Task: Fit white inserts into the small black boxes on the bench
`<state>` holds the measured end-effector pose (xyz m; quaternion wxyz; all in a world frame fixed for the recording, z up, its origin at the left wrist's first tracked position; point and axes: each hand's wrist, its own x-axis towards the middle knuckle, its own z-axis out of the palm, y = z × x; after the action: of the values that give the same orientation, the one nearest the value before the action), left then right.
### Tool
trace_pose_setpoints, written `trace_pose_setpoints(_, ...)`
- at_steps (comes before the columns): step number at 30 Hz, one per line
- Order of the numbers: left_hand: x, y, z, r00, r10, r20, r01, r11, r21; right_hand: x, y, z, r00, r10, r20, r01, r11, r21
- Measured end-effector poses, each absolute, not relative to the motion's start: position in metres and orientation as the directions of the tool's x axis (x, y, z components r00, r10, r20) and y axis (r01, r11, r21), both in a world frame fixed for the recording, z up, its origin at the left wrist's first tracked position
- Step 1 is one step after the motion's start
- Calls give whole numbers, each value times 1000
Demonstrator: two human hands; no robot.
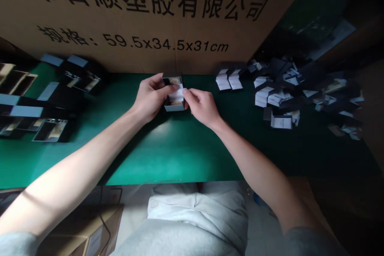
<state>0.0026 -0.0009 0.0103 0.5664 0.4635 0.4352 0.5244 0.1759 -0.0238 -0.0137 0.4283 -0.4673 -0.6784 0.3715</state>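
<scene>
Above the middle of the green table, a small dark open box point(175, 108) is held in my left hand point(150, 99). Its fingers wrap the box's left side, and the thumb presses into the opening. Inside lies a folded white paper point(177, 95), with something pale gold partly visible around it. My right hand point(204, 107) is closed at the box's right side, thumb and fingertip pinching the paper's edge. The exact contact of its other fingers is hidden behind the box.
Several open dark boxes point(54, 130) stand at the left of the green table point(180, 152). Folded white papers with dark pieces point(229, 80) and a loose pile point(280, 98) lie at the right. A large printed carton point(144, 20) rises along the back.
</scene>
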Motion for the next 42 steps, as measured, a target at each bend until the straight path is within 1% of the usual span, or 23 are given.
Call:
trace_pose_setpoints(5, 1, 0, 7, 79, 997, 16, -183, -2, 983, 176, -24, -14, -198, 949, 245, 303, 297, -905)
trace_pose_setpoints(9, 0, 0, 6, 77, 997, -5, -180, 19, 984, 176, -24, -13, -204, 949, 240, 325, 297, -898)
trace_pose_setpoints(16, 3, 0, 10, 166, 985, -47, -214, 83, 973, 175, -22, -15, -150, 952, 265, 335, 301, -893)
trace_pose_setpoints(22, 2, -1, 10, 201, 979, -29, -181, 66, 981, 176, -22, -17, -130, 953, 273, 315, 301, -900)
trace_pose_setpoints(35, 1, 0, 7, 187, 982, -18, -161, 49, 986, 176, -20, -20, -130, 947, 292, 305, 319, -898)
trace_pose_setpoints(42, 0, 0, 5, 172, 985, -9, -186, 41, 982, 176, -20, -20, -121, 947, 296, 324, 320, -890)
